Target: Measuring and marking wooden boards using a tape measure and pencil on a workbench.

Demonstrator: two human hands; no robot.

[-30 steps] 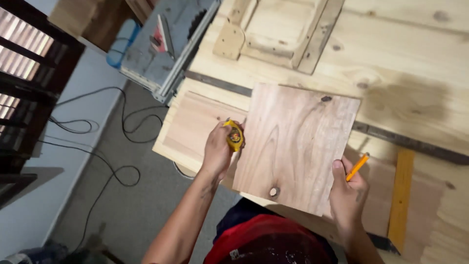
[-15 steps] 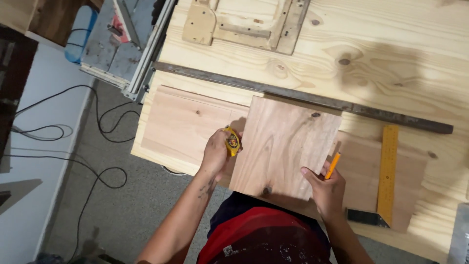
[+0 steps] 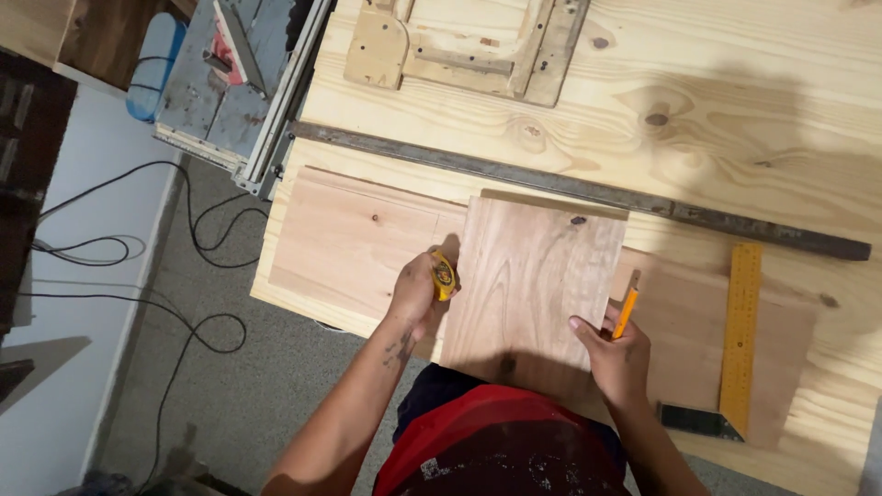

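Both hands on square wood board at tabletop's near edge.
Left hand (image 3: 418, 294) fingers clenched on yellow tape measure (image 3: 444, 276) at the board (image 3: 533, 280) left edge; right hand (image 3: 614, 354) pinches orange pencil (image 3: 627, 310), thumb on board. Yellow square ruler (image 3: 740, 335) right, on tabletop (image 3: 735, 110).

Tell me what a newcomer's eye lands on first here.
A square wooden board sits mid-bench, held between the left hand, gripping a yellow tape measure, and the right hand, holding an orange pencil. To the right lies a yellow try square; behind runs a long metal bar.
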